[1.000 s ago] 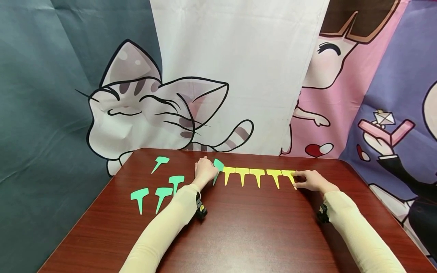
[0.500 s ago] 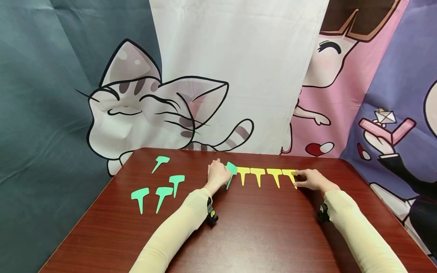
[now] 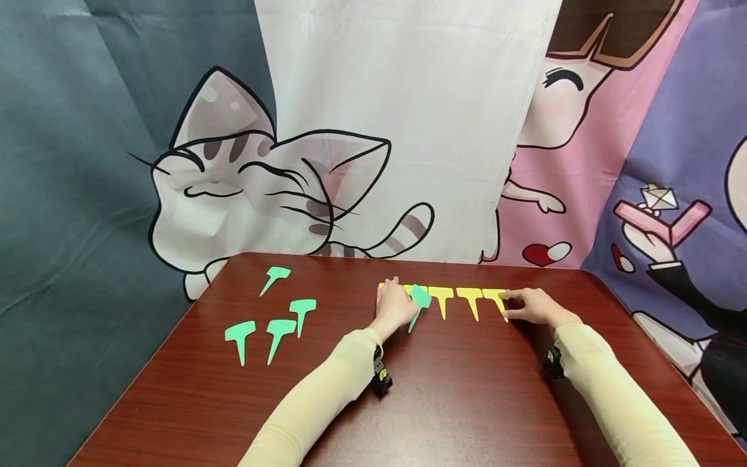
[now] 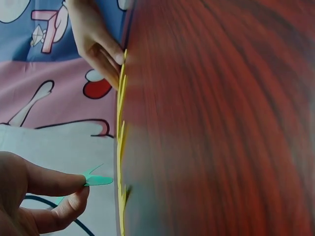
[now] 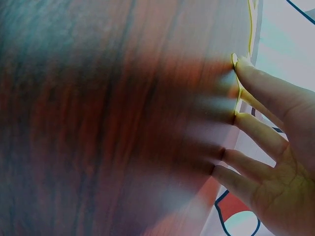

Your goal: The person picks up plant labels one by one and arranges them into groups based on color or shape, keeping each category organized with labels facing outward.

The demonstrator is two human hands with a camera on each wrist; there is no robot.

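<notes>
Green tag (image 3: 420, 296) between close left fingers (image 4: 56, 183)

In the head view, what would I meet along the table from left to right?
Four loose green T-shaped tags, left hand, pinched green T-shaped tag, three rightmost yellow T-shaped tags, right hand.

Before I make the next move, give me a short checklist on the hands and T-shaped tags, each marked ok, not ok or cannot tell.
1. Left hand pinching the held green tag: ok.
2. Right hand touching the rightmost yellow tag: ok.
3. Held green tag apart from the yellow row: ok, the left wrist view shows a gap.
4. Row's left end fully visible from the head: not ok, partly covered.
5. Four other green tags lined up: not ok, scattered.
6. Which yellow tag it will meet: cannot tell.
</notes>
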